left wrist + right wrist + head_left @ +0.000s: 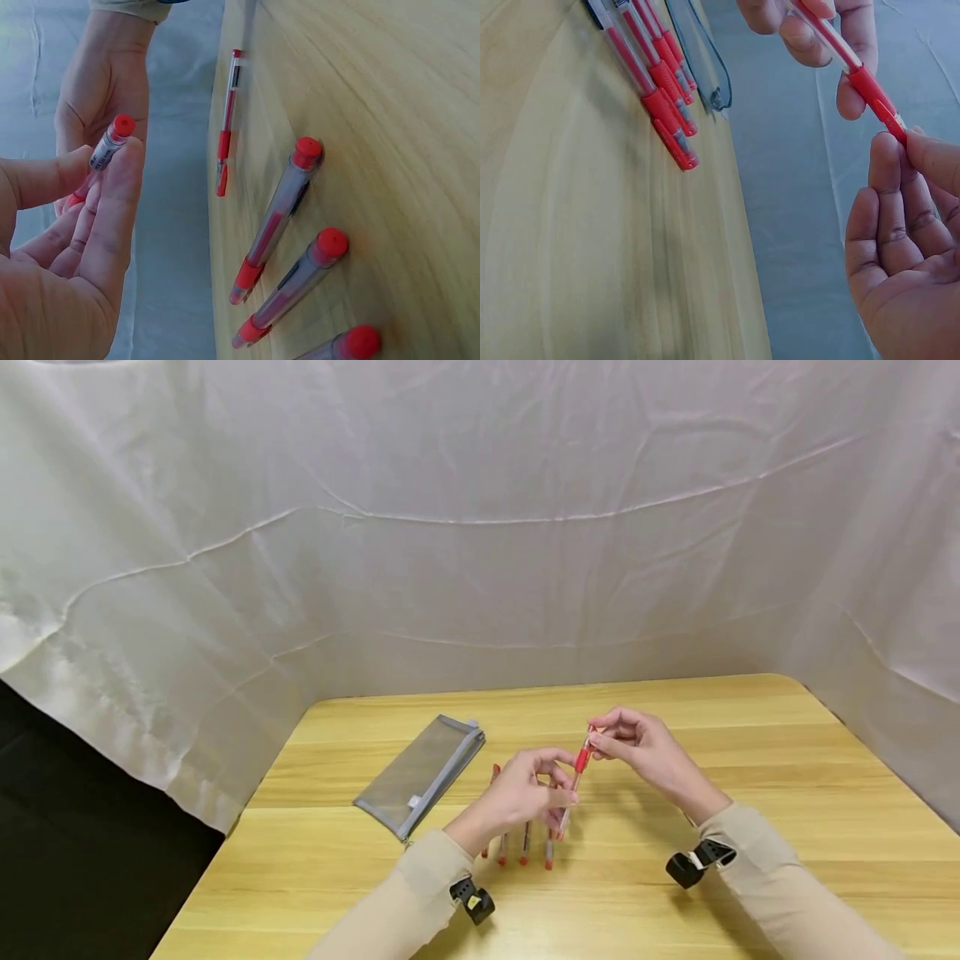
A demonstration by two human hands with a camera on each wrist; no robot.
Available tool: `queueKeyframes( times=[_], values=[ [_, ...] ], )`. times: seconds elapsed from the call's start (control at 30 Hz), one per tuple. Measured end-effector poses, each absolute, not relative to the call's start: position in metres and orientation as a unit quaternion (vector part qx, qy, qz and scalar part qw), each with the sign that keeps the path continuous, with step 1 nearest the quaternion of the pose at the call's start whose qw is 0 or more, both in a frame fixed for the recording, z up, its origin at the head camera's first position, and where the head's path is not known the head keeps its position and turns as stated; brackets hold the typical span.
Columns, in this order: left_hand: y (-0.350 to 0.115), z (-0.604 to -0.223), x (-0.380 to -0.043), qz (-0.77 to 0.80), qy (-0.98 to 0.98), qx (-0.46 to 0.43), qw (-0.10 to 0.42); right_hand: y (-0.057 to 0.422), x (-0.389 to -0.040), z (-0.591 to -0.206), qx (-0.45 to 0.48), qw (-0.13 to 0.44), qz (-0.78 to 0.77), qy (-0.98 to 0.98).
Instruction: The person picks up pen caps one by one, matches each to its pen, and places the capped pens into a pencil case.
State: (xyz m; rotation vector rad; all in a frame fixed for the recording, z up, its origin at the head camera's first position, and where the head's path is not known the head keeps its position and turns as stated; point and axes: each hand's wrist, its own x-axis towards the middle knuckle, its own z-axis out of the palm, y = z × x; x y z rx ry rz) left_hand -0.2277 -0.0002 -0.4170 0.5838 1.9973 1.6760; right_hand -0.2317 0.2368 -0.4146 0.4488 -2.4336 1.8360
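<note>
A clear-barrelled red gel pen [582,758] is held up slantwise above the table between both hands. My left hand [525,787] pinches its lower barrel near the red end plug, between thumb and fingers. At the upper, red-capped end, the thumb and fingertips of my right hand [641,747] pinch the cap; the right wrist view shows its clip [889,118]. Below and beside my left hand lie several matching red pens [277,217] in a row, partly hidden by that hand in the head view.
A grey mesh zip pouch [423,768] lies flat left of the pens, its zipper side towards them. The wooden table [720,893] ends at a pale hanging cloth [525,577] behind and at the sides. Each wrist wears a strapped black camera [686,868].
</note>
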Motion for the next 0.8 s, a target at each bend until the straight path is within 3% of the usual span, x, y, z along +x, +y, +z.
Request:
queueKeyframes(
  times=[0.57,0.8],
  values=[
    [-0.0011,-0.4123,-0.2289,0.602,0.732,0.205,0.247,0.2383,-0.2327,-0.4134,0.156,0.025,0.578,-0.800],
    [-0.0027,-0.4142,-0.2284,0.588,0.725,0.241,0.265,0.2407,-0.2277,-0.4127,0.159,0.016,0.570,-0.806]
  ],
)
